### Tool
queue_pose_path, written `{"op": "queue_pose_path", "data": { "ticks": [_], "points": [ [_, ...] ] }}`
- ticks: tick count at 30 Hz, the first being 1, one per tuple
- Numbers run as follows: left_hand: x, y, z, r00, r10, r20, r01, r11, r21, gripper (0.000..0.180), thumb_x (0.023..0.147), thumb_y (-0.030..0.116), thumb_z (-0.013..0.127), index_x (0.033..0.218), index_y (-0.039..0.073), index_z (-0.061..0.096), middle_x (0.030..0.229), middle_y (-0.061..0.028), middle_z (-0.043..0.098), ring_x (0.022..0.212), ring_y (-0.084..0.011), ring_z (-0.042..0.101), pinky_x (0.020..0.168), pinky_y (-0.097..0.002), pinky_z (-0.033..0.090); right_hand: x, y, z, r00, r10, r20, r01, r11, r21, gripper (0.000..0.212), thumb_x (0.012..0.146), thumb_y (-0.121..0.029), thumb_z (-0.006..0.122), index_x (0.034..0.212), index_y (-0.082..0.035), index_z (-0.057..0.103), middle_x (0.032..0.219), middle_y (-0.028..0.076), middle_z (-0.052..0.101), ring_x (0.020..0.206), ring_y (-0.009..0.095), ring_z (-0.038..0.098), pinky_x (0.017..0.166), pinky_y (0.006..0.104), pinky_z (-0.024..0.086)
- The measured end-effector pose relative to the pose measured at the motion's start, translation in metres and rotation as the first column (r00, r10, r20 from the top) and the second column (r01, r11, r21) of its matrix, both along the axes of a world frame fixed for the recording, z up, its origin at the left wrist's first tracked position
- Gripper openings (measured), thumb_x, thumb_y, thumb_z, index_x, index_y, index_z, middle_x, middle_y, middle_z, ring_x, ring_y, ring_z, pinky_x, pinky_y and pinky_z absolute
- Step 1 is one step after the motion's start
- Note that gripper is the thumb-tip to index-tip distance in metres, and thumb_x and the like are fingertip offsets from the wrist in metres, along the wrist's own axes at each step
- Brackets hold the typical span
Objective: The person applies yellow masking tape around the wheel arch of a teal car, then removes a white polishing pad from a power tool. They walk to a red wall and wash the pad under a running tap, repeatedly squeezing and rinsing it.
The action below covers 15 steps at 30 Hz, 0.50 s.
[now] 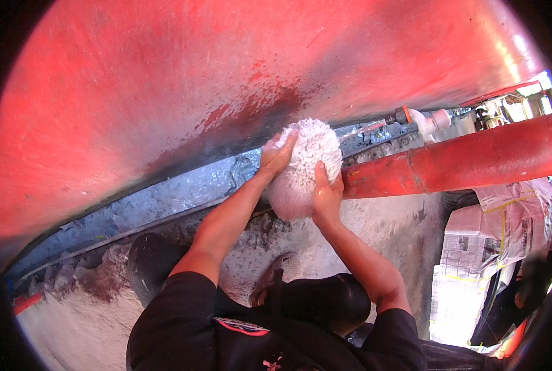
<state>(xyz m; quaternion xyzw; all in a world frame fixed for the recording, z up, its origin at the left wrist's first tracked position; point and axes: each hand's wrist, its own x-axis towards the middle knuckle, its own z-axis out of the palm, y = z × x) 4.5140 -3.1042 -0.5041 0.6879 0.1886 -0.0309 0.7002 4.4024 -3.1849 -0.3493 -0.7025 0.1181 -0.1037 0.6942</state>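
Between my two hands is a large whitish lump (313, 145) with a rough, crumbly top and a smoother rounded underside; I cannot tell what it is made of. My left hand (279, 156) is pressed on its upper left side, fingers curved over it. Gripping the lower right side is my right hand (327, 195), its thumb and fingers pointing up. The lump is held in front of a grey-blue trough (195, 188), below a big red curved wall (146, 80). A dark, wet-looking patch marks the wall just above the lump.
A thick red pipe (461, 161) runs from beside my right hand to the right edge. Behind it a pale pipe fitting with an orange ring (403, 115) sticks out. Wrapped packages (474, 241) are stacked at the right. Whitish powder or residue covers the floor (84, 328).
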Motion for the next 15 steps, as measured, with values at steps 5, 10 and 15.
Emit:
{"op": "queue_pose_path", "data": {
  "ticks": [5,10,15],
  "points": [
    [0.013,-0.022,0.043,0.944,-0.328,-0.037,0.327,0.914,0.241,0.054,0.089,0.050,0.046,0.113,0.007,0.069,0.117,-0.0289,0.063,0.118,-0.0402,0.058,0.101,-0.0451,0.041,-0.015,-0.028,0.008,0.997,-0.063,-0.048,0.062,0.998,-0.019,0.043,0.100,-0.019,0.056,0.138,0.001,0.048,0.132,0.010,0.056,0.116,0.019,0.053,0.101,0.0332,0.041],
    [0.055,-0.016,-0.010,0.867,-0.471,0.162,0.492,0.859,-0.138,0.048,0.097,0.041,0.051,0.116,0.001,0.068,0.110,-0.0126,0.070,0.101,-0.0170,0.062,0.087,-0.0359,0.048,-0.017,0.001,-0.001,0.998,0.060,0.003,-0.057,0.964,-0.260,0.045,0.101,-0.021,0.055,0.138,0.001,0.047,0.133,0.010,0.054,0.118,0.020,0.051,0.102,0.0335,0.040],
    [0.017,-0.049,0.058,0.766,-0.541,0.346,0.591,0.805,-0.049,0.060,0.101,0.044,0.038,0.137,-0.003,0.049,0.143,-0.0206,0.046,0.133,-0.0298,0.042,0.112,-0.0354,0.029,-0.021,-0.030,0.011,0.999,-0.037,0.017,0.040,0.954,-0.296,0.046,0.100,-0.020,0.055,0.139,0.002,0.045,0.132,0.014,0.055,0.118,0.022,0.052,0.101,0.0340,0.040]
  ]
}}
